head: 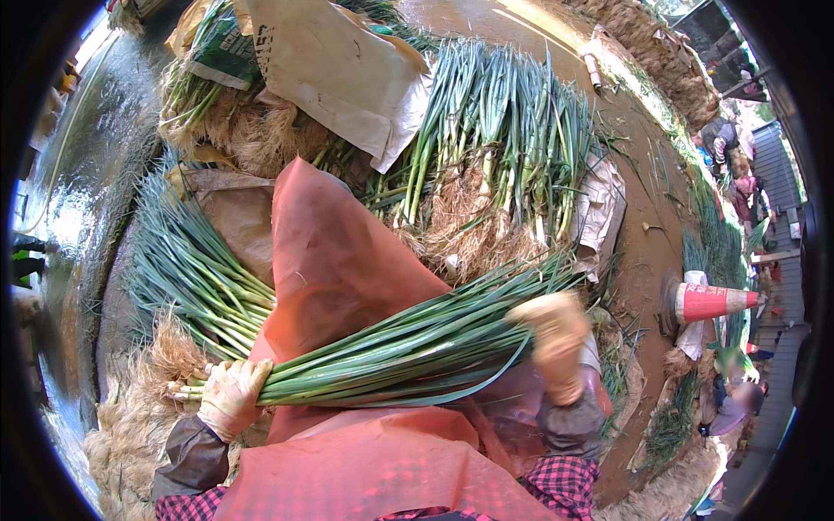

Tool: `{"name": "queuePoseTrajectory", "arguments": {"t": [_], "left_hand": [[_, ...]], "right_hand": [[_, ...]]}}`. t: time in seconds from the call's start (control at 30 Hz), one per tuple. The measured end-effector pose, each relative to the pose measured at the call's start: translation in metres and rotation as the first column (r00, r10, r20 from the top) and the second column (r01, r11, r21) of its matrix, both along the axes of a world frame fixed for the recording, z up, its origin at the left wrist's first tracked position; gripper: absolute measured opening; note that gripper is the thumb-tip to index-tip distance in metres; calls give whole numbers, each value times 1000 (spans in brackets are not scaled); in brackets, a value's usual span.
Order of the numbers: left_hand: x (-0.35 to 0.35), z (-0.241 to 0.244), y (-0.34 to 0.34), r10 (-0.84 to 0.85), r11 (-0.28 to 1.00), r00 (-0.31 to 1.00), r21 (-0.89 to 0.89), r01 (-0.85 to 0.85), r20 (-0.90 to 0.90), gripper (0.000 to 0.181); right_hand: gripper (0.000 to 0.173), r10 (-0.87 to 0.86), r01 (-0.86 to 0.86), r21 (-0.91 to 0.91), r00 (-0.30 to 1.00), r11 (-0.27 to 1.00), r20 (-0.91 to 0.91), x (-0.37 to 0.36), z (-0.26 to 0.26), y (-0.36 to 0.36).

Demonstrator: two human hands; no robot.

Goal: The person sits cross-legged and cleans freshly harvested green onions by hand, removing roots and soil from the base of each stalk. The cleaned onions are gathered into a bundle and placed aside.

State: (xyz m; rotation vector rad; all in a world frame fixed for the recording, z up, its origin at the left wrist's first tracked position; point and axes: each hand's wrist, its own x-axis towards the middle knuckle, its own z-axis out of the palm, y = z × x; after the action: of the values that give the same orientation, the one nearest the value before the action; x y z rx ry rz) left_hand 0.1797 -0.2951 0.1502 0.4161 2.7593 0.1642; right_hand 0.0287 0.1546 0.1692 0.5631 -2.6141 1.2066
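A long bunch of green onions lies slantwise across my lap, over a translucent red apron. My gloved left hand is closed around the pale stalks near the root end. Tangled tan roots stick out beyond that fist. Over the leafy end is my gloved right hand, smeared by motion, so its fingers and any contact with the leaves cannot be made out. Left of my knee, a heap of green onions fans out with leaves outward.
Ahead is a large row of onions, roots towards me, beside beige sacking. Trimmed roots litter the lower left. A traffic cone stands on the brown floor to the right, with people beyond. Wet ground shines at left.
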Motion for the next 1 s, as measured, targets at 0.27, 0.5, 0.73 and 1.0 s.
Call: {"name": "queuePoseTrajectory", "arguments": {"t": [0.27,0.5,0.73,1.0], "left_hand": [[-8,5,6,25,999,1000,21,-25,-18,48],[-8,5,2,-45,997,999,-66,44,-16,50],[-6,-2,3,-39,999,999,-23,39,-33,46],[-9,-7,1,-67,997,995,22,69,-75,50]], "right_hand": [[47,-509,527,348,847,775,-150,-6,-20,139],[26,-222,294,-6,734,956,642,-31,-71,91],[5,-250,322,543,946,775,-204,-17,-98,73],[18,-816,802,500,507,326,-280,-13,-130,293]]}}
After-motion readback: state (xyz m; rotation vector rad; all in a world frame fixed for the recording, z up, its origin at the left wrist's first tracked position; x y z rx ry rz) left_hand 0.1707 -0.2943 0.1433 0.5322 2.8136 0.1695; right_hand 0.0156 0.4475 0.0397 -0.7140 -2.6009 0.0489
